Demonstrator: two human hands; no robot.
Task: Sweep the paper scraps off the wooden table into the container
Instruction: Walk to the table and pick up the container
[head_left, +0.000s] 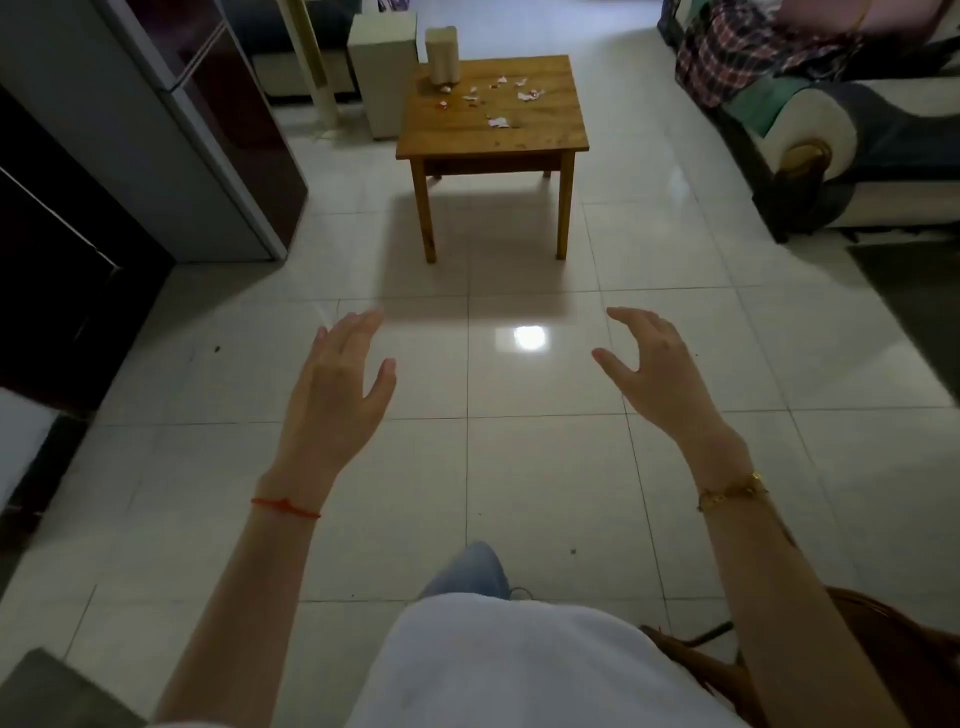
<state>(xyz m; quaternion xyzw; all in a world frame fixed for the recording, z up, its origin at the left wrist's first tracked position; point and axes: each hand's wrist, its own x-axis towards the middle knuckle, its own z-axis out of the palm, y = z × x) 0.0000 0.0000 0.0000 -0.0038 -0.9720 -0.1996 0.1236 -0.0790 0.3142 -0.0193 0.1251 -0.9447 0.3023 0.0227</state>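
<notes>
A small wooden table (519, 137) stands well ahead of me on the tiled floor. Several white and pink paper scraps (497, 122) lie scattered over its far half. A tall beige container (441, 54) stands upright at the table's back left corner. My left hand (337, 389) and my right hand (660, 369) are both raised over the floor, far short of the table, fingers apart and holding nothing. A red string is on my left wrist, a gold bracelet on my right.
A refrigerator (171, 130) and dark cabinets line the left side. A sofa (831, 140) with piled clothes sits at the right. A white box (382, 67) stands behind the table's left. A wicker chair (857, 654) is by my right arm. Open tiled floor lies ahead.
</notes>
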